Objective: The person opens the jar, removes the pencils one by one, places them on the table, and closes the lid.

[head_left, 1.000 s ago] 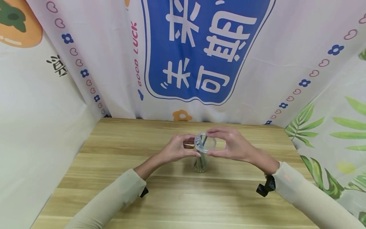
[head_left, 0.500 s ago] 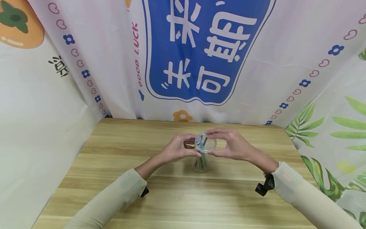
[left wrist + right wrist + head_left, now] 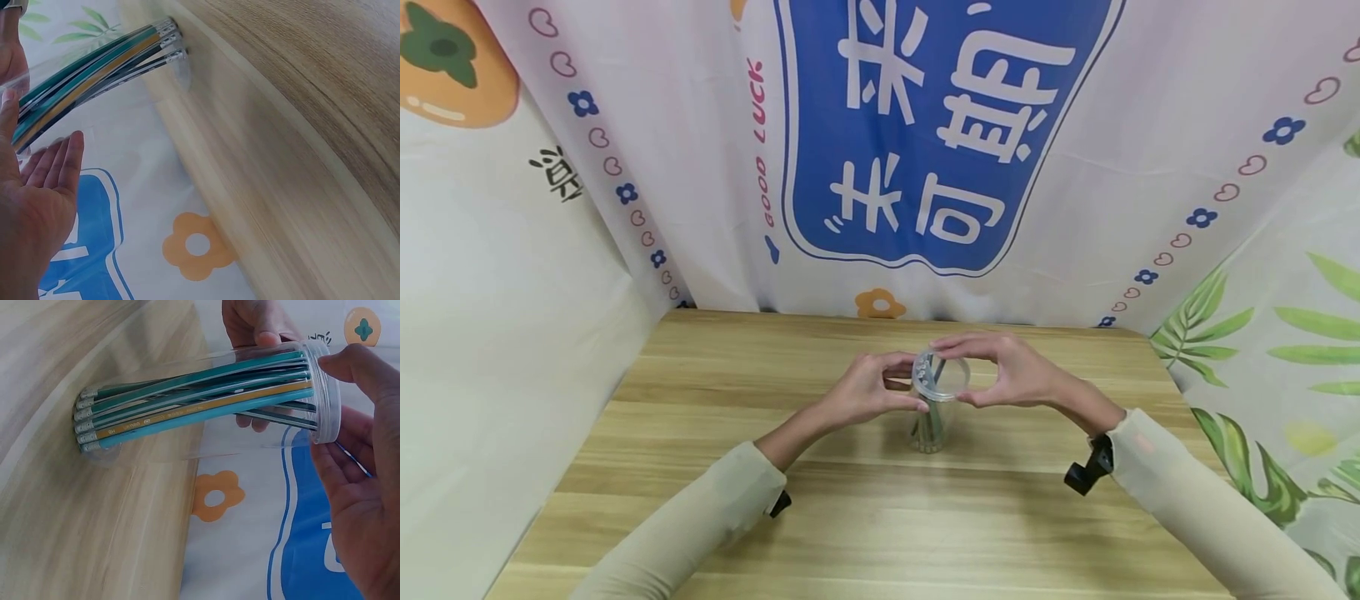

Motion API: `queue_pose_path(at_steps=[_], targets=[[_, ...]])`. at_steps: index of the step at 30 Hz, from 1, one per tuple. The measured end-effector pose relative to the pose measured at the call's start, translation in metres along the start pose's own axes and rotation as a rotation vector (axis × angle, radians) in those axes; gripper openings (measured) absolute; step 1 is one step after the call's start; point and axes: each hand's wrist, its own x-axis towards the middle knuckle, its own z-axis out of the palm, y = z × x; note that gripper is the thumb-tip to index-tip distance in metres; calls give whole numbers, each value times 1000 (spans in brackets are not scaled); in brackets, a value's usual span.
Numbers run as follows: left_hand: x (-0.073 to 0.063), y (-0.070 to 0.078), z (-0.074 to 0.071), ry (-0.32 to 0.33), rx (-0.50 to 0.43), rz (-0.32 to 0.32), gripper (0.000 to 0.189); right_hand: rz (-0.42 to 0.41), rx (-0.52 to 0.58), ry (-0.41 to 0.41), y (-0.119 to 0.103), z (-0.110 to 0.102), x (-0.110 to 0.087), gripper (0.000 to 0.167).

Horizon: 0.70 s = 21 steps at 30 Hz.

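Note:
Upright on the table stands a clear plastic cylinder [image 3: 928, 442] with several pencils [image 3: 187, 400] inside, mostly green, one yellow and one light blue. Their eraser ends lie at the bottom. A clear round lid [image 3: 328, 394] caps the cylinder's top. My left hand [image 3: 865, 390] holds the upper wall from the left, thumb in front and fingers behind. On the right, my right hand [image 3: 1018, 375] grips the lid's edge between thumb and fingers. The left wrist view has the left hand [image 3: 47, 200] beside the cylinder, its grip partly cut off by the frame.
The wooden table [image 3: 850, 517] surrounds the cylinder. Behind it hangs a printed cloth [image 3: 1075, 250] with a blue panel and an orange flower [image 3: 880, 304]. White cloth sheets flank both sides. Each wrist wears a black camera mount [image 3: 1088, 467].
My right hand has shifted slightly round the lid, its fingertips moving left along the far edge and its thumb moving right. The left hand and cylinder stay nearly still.

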Motion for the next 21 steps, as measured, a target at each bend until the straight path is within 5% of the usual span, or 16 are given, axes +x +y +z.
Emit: queue_pose_path(at_steps=[13, 21], targets=[[1, 0, 1, 10, -11, -5, 66, -146, -265, 152, -11, -2, -1, 58], [1, 0, -1, 6, 11, -12, 66, -115, -318, 189, -19, 4, 0, 57]])
